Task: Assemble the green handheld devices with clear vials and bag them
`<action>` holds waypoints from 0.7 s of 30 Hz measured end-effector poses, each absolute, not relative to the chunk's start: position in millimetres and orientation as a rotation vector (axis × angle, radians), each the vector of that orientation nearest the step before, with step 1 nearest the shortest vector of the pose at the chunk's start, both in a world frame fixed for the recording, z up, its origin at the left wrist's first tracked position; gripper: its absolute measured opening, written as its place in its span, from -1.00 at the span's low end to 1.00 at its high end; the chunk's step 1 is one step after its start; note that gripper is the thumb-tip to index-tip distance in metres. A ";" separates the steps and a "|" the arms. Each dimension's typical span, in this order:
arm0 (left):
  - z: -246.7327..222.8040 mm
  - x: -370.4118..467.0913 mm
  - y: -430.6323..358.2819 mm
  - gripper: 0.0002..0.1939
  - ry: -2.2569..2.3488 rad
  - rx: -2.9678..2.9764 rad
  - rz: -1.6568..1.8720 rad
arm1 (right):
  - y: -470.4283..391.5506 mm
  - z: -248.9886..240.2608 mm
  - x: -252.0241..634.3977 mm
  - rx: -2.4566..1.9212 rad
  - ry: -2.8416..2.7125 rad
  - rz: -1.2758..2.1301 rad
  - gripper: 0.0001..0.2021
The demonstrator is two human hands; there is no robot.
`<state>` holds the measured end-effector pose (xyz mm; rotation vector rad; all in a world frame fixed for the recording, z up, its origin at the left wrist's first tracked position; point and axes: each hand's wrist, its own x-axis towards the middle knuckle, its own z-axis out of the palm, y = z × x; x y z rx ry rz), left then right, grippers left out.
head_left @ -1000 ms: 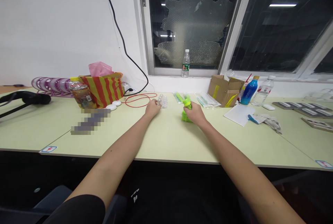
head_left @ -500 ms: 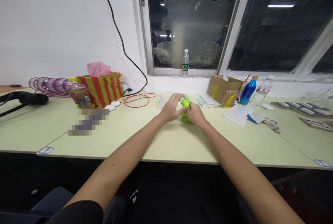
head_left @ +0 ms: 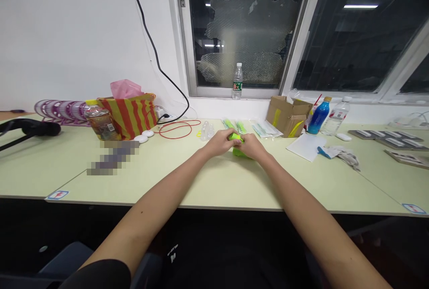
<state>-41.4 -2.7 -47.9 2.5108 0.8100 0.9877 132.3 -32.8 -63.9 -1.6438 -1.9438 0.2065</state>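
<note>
A bright green object [head_left: 242, 153] is between my two hands, low over the middle of the table; its exact kind is hidden by my fingers. My left hand [head_left: 219, 142] is closed on its upper part from the left, thumb and fingers pressed round a yellow-green piece at the top. From the right, my right hand [head_left: 254, 146] wraps the same object, and the two thumbs almost meet. Just behind my hands lie slim green-and-clear packets [head_left: 240, 126]. Small clear plastic pieces [head_left: 207, 131] with a yellow part stand left of them.
Behind to the right are clear packets [head_left: 267, 129], a cardboard box [head_left: 284, 116], a blue bottle [head_left: 319, 116], white paper [head_left: 302, 146] and a glove [head_left: 342, 155]. At left sit a red cable [head_left: 177, 130], a striped bag [head_left: 134, 116] and a drink bottle [head_left: 103, 123].
My left hand has come down and closed over the top of the green object, where its fingers were raised before. The packets behind show more now.
</note>
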 end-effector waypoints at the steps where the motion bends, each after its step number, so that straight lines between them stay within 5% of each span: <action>1: -48.1 -40.9 -3.0 -0.70 0.809 2.530 0.991 | -32.8 -63.7 132.2 -1.634 -1.938 0.221 -0.68; 14: -55.8 -39.2 3.8 -0.64 0.943 2.871 0.839 | -31.8 -62.5 134.5 -1.727 -1.906 0.226 -0.66; 21: -66.8 -26.2 16.2 -0.76 0.850 3.132 1.144 | -29.9 -64.1 131.9 -1.842 -1.917 0.137 -0.76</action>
